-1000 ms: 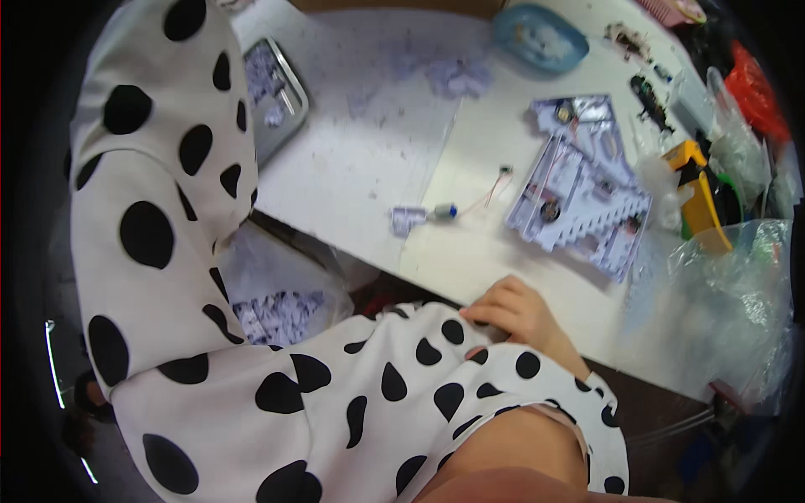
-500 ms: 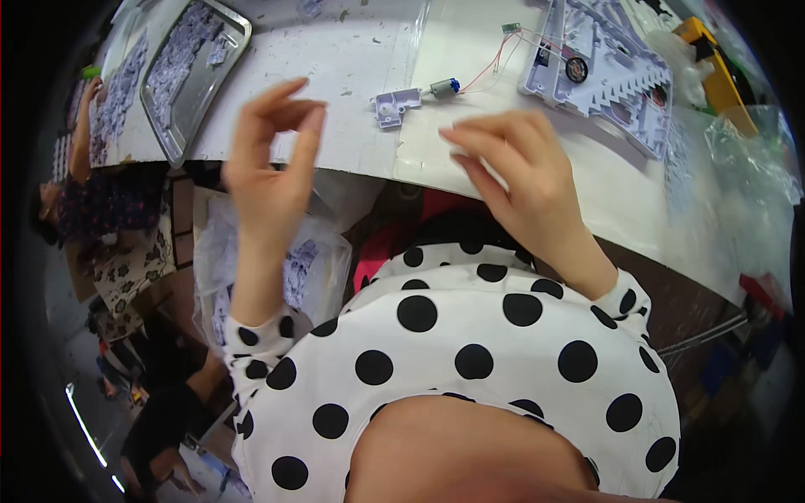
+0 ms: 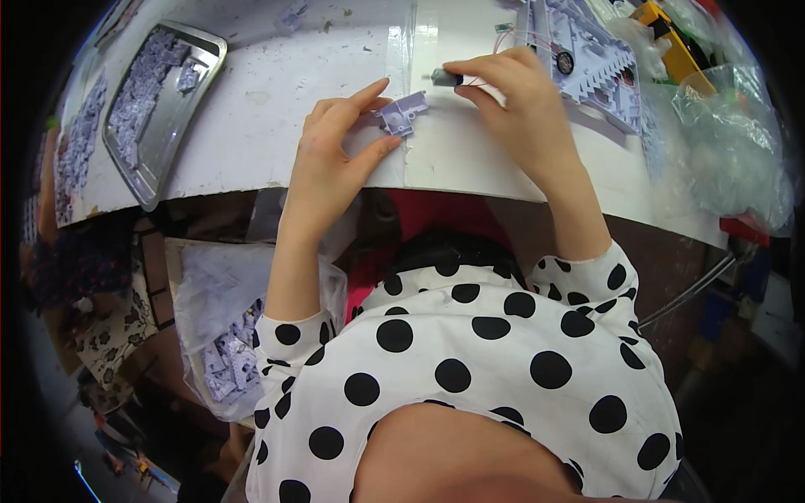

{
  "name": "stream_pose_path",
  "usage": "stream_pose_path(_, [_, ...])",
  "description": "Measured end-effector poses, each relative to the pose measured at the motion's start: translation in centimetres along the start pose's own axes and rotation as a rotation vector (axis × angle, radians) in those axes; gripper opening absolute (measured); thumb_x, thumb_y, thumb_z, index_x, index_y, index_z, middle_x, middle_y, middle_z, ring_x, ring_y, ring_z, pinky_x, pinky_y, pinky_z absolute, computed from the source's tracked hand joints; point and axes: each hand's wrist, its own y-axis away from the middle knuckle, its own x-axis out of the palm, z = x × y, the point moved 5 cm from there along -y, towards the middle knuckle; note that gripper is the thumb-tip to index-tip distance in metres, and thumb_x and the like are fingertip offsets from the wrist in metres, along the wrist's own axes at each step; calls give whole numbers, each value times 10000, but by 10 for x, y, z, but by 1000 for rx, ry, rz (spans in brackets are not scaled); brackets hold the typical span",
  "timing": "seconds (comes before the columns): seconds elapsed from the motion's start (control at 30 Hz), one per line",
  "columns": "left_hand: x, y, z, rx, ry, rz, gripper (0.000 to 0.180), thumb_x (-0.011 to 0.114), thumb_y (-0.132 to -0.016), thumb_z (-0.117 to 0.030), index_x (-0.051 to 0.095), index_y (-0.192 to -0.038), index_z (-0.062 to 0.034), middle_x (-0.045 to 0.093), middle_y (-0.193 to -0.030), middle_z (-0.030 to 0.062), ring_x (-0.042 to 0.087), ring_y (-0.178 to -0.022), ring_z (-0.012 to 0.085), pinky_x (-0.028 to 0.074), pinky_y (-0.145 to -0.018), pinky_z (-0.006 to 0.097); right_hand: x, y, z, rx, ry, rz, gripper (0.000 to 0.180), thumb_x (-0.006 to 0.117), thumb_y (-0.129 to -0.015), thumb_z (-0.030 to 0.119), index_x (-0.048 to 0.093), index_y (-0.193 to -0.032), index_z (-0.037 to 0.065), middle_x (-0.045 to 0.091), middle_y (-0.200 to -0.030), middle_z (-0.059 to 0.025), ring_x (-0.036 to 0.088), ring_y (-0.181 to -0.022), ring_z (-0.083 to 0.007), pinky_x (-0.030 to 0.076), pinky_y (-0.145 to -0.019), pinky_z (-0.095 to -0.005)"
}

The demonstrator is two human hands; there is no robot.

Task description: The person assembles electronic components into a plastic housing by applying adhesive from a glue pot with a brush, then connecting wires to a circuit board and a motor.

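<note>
My left hand (image 3: 334, 149) has thumb and fingers around a small pale lavender plastic housing (image 3: 402, 116) on the white table, tilted up to the right. In my right hand (image 3: 520, 101), between thumb and fingertips, is a small silver motor (image 3: 444, 78) with a dark end, just above and right of the housing and apart from it. Thin red and white wires trail from the motor behind my right fingers toward a small green circuit board (image 3: 503, 28). A large lavender plastic shell (image 3: 587, 71) with a toothed strip and a black round part (image 3: 564, 63) lies beyond my right hand.
A metal tray (image 3: 168, 159) of small lavender parts stands at the left, with more loose parts (image 3: 81, 138) beside it. Below the table edge is a lined bin (image 3: 189, 327) of parts. Clear plastic bags (image 3: 729, 142) and a yellow object (image 3: 671, 46) sit at the right.
Both hands were raised and empty; now they have reached forward to the table. My left hand has taken the housing and turned it. My right hand has taken hold of the motor.
</note>
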Motion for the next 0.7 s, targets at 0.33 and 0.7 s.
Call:
stream_pose_path(0.33, [-3, 1, -1, 42, -25, -31, 620, 778, -785, -92, 596, -1377, -93, 720, -1129, 42, 596, -1066, 225, 407, -993, 363, 11, -9, 16, -150, -122, 133, 226, 751, -775, 66, 773, -994, 117, 738, -959, 14, 604, -904, -218, 502, -799, -344])
stream_pose_path(0.7, [-8, 1, -7, 53, -91, -7, 648, 790, -774, -54, 600, -1392, -97, 718, -1175, 76, 608, -1081, 216, 456, -1001, 348, 14, -6, 23, -218, 52, 161, 196, 744, -797, 142, 775, -990, 138, 733, -998, 54, 594, -993, -193, 445, -862, -355])
